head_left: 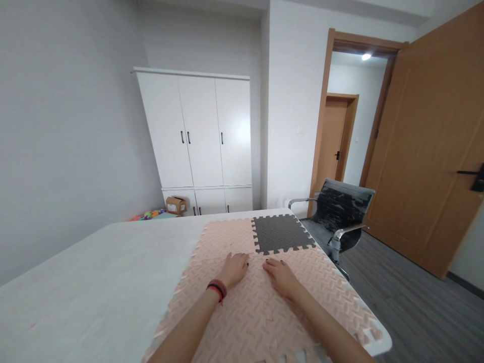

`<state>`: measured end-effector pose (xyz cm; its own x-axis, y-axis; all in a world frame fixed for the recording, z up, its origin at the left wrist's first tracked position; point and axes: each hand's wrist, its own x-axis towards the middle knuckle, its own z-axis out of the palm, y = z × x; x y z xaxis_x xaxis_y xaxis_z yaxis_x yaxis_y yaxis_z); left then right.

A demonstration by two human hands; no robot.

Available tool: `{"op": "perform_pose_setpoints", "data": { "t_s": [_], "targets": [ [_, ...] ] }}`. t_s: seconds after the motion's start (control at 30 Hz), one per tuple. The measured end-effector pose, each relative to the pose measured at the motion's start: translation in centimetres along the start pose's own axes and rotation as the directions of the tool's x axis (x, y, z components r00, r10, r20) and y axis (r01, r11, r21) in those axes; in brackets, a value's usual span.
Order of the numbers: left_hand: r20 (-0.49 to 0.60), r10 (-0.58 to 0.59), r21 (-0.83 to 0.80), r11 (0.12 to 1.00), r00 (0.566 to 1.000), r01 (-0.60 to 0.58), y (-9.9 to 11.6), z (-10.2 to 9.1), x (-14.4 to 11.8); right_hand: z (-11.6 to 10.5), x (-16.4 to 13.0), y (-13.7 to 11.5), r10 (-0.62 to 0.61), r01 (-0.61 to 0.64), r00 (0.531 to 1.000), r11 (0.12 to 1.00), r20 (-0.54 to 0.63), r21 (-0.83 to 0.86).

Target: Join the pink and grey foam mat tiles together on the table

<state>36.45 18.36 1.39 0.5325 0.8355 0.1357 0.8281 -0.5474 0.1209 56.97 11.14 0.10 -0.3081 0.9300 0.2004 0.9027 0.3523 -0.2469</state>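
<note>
Pink interlocking foam mat tiles (234, 312) with a ridged pattern lie joined on the white table. My left hand (235, 268), with dark red and black bands at the wrist, rests flat on the pink foam near a seam. To its right, my right hand (279, 275) also lies on the pink foam, palm down with fingers stretched forward. Neither hand holds anything. Just beyond my right hand, a dark grey foam tile (282, 233) with toothed edges sits at the table's far right part, beside the pink tile.
The white table (98, 282) extends to the left. A black chair (336, 212) with metal arms stands against its right side. Behind are a white cabinet (204, 131), a cardboard box (176, 204) and small colourful things (149, 215). A wooden door (431, 141) stands open at right.
</note>
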Motion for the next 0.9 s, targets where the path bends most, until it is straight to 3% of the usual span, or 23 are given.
{"op": "perform_pose_setpoints", "data": {
  "t_s": [0.3, 0.53, 0.73, 0.9],
  "targets": [
    [-0.075, -0.019, 0.050, 0.998, 0.997, 0.023, 1.2, 1.1, 0.3, 0.7, 0.5, -1.9, 0.002, -0.004, 1.000, 0.996, -0.019, -0.090],
    [-0.052, -0.061, -0.025, 0.998, 0.997, 0.060, 1.2, 1.2, 0.0, 0.4, -0.2, -2.4, -0.004, 0.008, 1.000, 0.993, 0.030, -0.120],
    [-0.045, -0.157, -0.162, 0.976, 0.987, 0.147, 0.9, 0.0, -3.0, 0.2, -4.3, -3.7, -0.001, 0.001, 1.000, 0.999, 0.002, -0.046],
    [-0.024, -0.114, -0.242, 0.965, 0.993, 0.105, 2.9, -1.8, -7.2, 0.0, -4.6, -4.5, 0.032, -0.032, 0.999, 0.999, -0.003, -0.016]
  ]
}}
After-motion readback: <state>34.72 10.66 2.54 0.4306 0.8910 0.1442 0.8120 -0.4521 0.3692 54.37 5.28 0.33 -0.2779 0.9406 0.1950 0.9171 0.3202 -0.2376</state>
